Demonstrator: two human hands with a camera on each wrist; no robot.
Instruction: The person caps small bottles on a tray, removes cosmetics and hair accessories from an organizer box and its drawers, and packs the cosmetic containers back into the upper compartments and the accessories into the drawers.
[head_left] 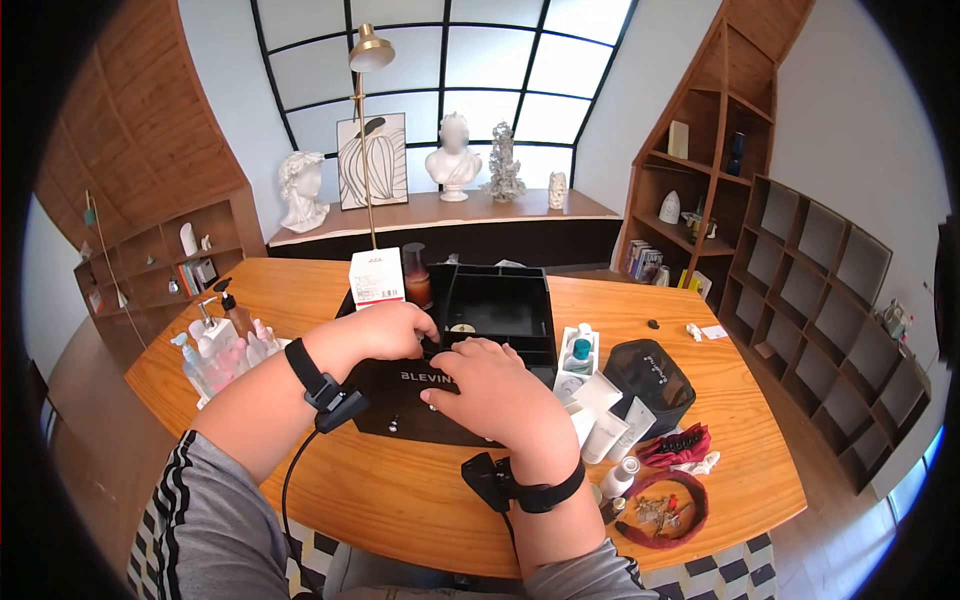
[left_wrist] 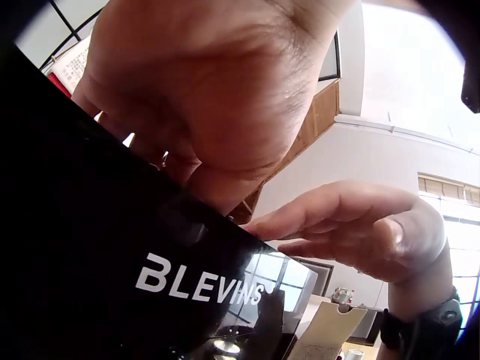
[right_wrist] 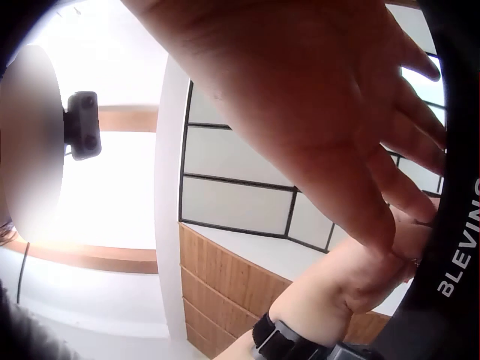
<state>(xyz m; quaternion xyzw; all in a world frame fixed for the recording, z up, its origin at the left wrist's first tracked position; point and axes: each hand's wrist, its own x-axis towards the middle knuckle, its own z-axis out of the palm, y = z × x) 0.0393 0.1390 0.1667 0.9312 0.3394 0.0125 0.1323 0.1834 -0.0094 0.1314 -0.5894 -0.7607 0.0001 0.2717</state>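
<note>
A glossy black box lettered BLEVINS [head_left: 385, 390] stands at the middle of the table, its top divided into compartments. The left hand [head_left: 385, 332] reaches over its front edge, fingers pointing down inside; in the left wrist view the box wall [left_wrist: 112, 240] hides the fingertips of that hand [left_wrist: 195, 97], so anything held there cannot be seen. Just right of it, the right hand [head_left: 490, 385] lies over the front edge with fingers loosely extended. In the right wrist view the right hand [right_wrist: 307, 112] shows spread fingers at the box, close to the left hand [right_wrist: 375, 277].
A white box [head_left: 377, 277] and a brown bottle [head_left: 416, 278] stand at the box's back left. Pump bottles [head_left: 235, 312] are at far left. Right of the box are white tubes [head_left: 604, 436], a black mesh case [head_left: 650, 380], a red hair tie [head_left: 672, 447] and a headband [head_left: 700, 510].
</note>
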